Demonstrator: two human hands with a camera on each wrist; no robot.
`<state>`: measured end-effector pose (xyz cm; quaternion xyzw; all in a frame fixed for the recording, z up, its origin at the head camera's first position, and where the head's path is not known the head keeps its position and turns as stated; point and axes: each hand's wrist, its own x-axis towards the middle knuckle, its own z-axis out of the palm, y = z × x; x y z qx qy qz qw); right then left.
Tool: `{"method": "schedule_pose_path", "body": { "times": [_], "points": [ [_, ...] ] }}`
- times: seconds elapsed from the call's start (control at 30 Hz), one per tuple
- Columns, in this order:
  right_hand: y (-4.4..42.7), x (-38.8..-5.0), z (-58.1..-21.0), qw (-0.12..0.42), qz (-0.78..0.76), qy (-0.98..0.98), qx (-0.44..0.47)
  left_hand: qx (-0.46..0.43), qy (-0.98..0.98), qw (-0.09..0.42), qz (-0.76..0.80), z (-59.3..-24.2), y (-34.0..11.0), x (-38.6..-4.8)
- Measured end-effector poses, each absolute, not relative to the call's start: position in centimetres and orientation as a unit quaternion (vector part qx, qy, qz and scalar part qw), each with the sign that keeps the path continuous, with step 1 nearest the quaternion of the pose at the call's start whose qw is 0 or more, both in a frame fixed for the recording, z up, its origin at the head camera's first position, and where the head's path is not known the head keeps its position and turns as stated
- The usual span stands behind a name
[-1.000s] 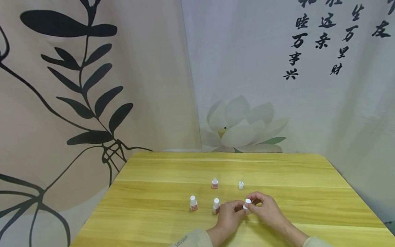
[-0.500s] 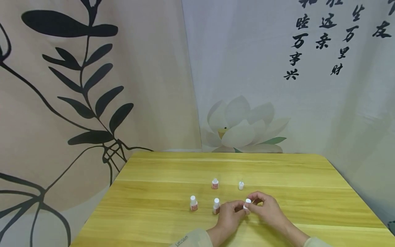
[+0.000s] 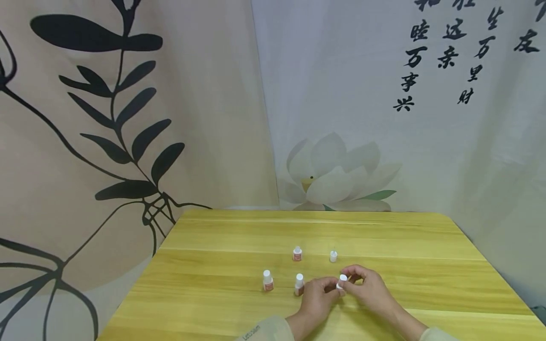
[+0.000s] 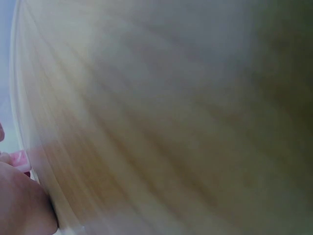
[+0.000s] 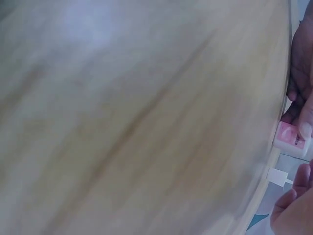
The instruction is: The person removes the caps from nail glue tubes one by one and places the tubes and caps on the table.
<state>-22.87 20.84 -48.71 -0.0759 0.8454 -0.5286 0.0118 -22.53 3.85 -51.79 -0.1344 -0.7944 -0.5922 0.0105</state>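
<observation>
A small white bottle with a pink label [image 5: 288, 133] is between both hands, low over the table's near right half. My left hand [image 3: 317, 296] grips its body; the fingers partly cover it. On its white cap [image 3: 343, 278] lie the thumb and fingers of my right hand [image 3: 368, 288], pinching it. Just left of the left hand stands a similar capped bottle [image 3: 299, 284], partly hidden by that hand. The left wrist view shows only part of a hand [image 4: 24, 200] and a sliver of pink label [image 4: 20, 160] at its left edge.
Another capped bottle [image 3: 267, 280] stands farther left. Behind are a bottle with a narrow, paler top [image 3: 297, 254] and a small white cap-like piece with a thin stem pointing up [image 3: 333, 256]. The wooden table [image 3: 204, 293] ends at a printed curtain [image 3: 213, 118].
</observation>
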Motion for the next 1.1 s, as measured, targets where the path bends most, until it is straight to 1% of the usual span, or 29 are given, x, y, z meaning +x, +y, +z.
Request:
{"method": "schedule_pose_path", "body": {
  "times": [0.23, 0.4, 0.63, 0.8, 1.1],
  "points": [
    [20.92, -22.94, -48.83, 0.012, -0.529, 0.847, -0.058, -0.143, -0.776, 0.008, -0.615, -51.8, 3.85, -22.53],
    [21.01, -22.96, -48.84, 0.012, -0.526, 0.848, -0.068, -0.132, -0.785, 0.001, -0.606, -51.84, 3.88, -22.57],
    [20.97, -22.86, -48.79, 0.008, -0.528, 0.844, -0.093, -0.123, -0.796, 0.005, -0.592, -51.89, 3.99, -22.63],
    [20.89, -22.89, -48.87, 0.007, -0.527, 0.846, -0.084, -0.13, -0.791, 0.007, -0.598, -51.92, 3.94, -22.61],
    [21.04, -22.83, -49.14, 0.023, -0.529, 0.846, -0.055, -0.137, -0.776, 0.003, -0.616, -52.01, 3.91, -22.47]
  ]
}}
